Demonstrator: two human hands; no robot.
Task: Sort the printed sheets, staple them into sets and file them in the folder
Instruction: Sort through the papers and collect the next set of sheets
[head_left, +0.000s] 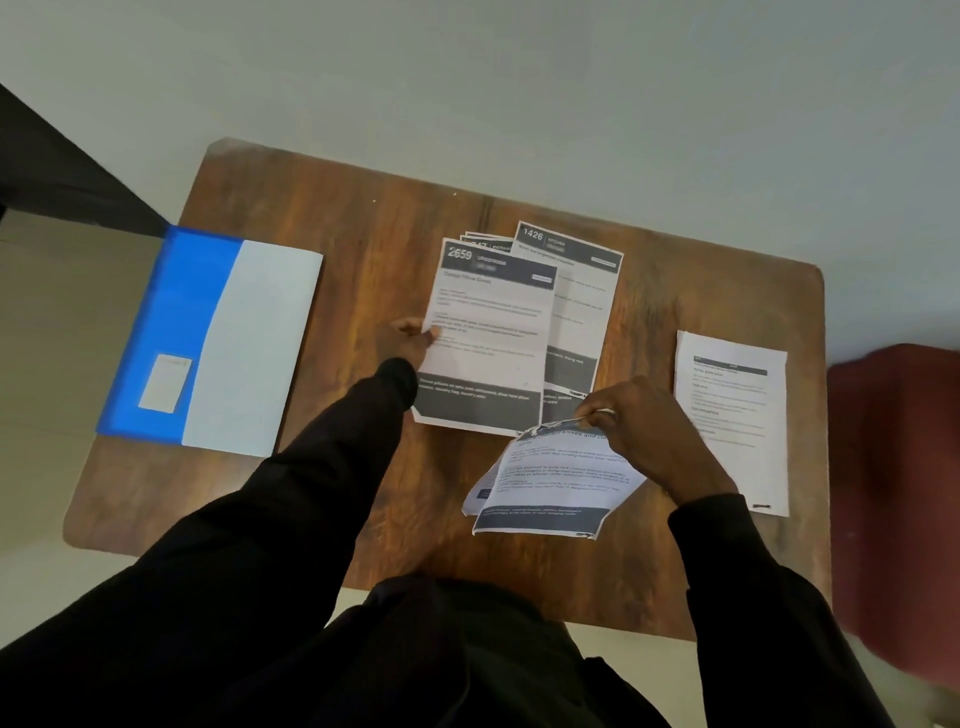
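Two sheets (550, 483), maybe more, pinched at the top edge by right hand (639, 431), fingers curled tight, paper bowed and creased, drooping toward table (363, 234) on the near side; could tear or crumple further at that pinch if tugged, and could splay apart with only one edge held; left hand (410, 338) further out, thumb over and fingers curled at left edge of pile (488, 332), gripping it mid-table; pile loosely fanned, with 1426 sheet (576, 291) poking out behind on the right; likely to skew or shed a page if lifted from one side, mixing sets before any stapling; lone sheet (732, 421) flat near right edge, well apart from the rest, easy to brush off with a sleeve; folder (208, 338) open at far left, blue cover overhanging table edge, liable to tip or slide off if nudged; no stapler in view, hence nothing at hand to bind loose sets
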